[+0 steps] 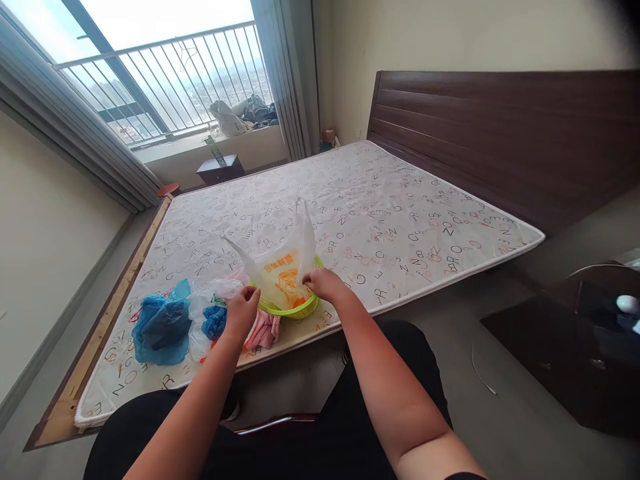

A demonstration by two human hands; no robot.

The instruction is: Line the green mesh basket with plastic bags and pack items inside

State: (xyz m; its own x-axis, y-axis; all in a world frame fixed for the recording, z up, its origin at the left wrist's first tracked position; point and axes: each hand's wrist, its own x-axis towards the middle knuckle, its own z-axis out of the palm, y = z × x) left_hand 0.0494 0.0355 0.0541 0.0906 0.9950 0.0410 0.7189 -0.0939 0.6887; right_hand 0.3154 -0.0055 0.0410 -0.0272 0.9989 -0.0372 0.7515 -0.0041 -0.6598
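Observation:
A thin white plastic bag (281, 270) with orange print is spread over a lime-green basket (300, 312) near the front edge of the mattress. Its two handles stick up and away from me. My left hand (242, 311) is closed in a pinch at the bag's near left side. On the right, my right hand (326, 284) pinches the bag's other side above the basket rim. Beside my left hand lie a clear plastic bag (199, 327), a crumpled blue bag (214, 322) and a larger blue plastic bag (163, 325). A pink cloth (264, 330) lies by the basket.
The letter-printed mattress (380, 220) stretches to a dark wooden headboard (490, 127). A wooden bed frame rail (115, 303) runs along the left. Behind stand a small nightstand (220, 171) and a railed window. A dark glossy table (555, 333) is at right, with a cable (481, 377) on the floor.

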